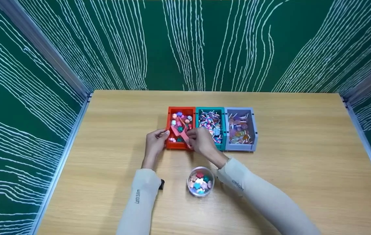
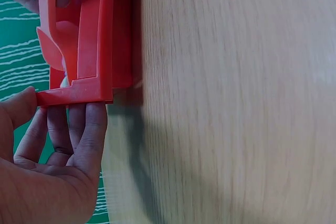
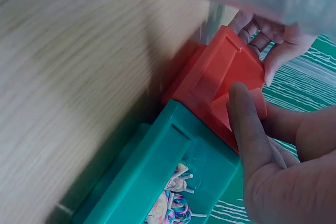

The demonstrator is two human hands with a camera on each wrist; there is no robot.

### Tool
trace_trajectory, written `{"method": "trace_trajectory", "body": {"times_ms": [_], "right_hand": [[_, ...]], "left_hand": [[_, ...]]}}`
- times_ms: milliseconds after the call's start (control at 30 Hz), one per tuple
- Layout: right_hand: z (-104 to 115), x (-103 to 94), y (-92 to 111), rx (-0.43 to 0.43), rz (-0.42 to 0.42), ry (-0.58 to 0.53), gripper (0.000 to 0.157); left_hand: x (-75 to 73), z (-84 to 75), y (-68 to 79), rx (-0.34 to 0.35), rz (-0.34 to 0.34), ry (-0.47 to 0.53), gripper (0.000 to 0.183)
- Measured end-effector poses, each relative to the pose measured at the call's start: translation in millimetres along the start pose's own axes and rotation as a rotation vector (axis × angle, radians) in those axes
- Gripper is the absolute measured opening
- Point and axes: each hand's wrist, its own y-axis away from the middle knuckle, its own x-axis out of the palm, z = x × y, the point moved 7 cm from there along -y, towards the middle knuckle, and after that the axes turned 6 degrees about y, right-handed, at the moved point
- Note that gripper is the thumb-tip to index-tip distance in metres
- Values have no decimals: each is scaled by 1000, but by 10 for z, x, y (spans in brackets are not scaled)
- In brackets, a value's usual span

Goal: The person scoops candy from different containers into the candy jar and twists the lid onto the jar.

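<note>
My left hand (image 1: 155, 142) grips the left wall of the red bin (image 2: 97, 40), thumb on the rim and fingers against the outer side. Inside lie small colourful candy-like pieces (image 1: 180, 115). My right hand (image 1: 201, 141) pinches pink plastic tongs (image 1: 184, 134) over the front of this bin. Two arms of the tongs spread towards the pieces, and a rounded, scoop-like end shows in the left wrist view. Fingers hide part of the tongs' handle. Nearer to me stands a clear round tub (image 1: 188, 187) with mixed colourful pieces in it.
Joined to the red bin's right side is a teal bin (image 1: 223, 130) of swirled lollipop-like pieces on sticks. A grey-lilac bin (image 1: 255, 130) of translucent stick pieces ends the row. Green panels with white lines (image 1: 153, 49) surround the wooden table (image 1: 296, 147).
</note>
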Motion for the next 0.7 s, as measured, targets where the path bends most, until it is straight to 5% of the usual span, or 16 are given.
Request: {"method": "trace_trajectory", "body": {"times_ms": [433,700], "right_hand": [[-78,8,14,66,9,-78,24],[-186,-61,65,160,18,-276,25]], "left_hand": [[6,-6,14,-2,1,-31,25],[-8,-28,7,46,12,-46,27]]}}
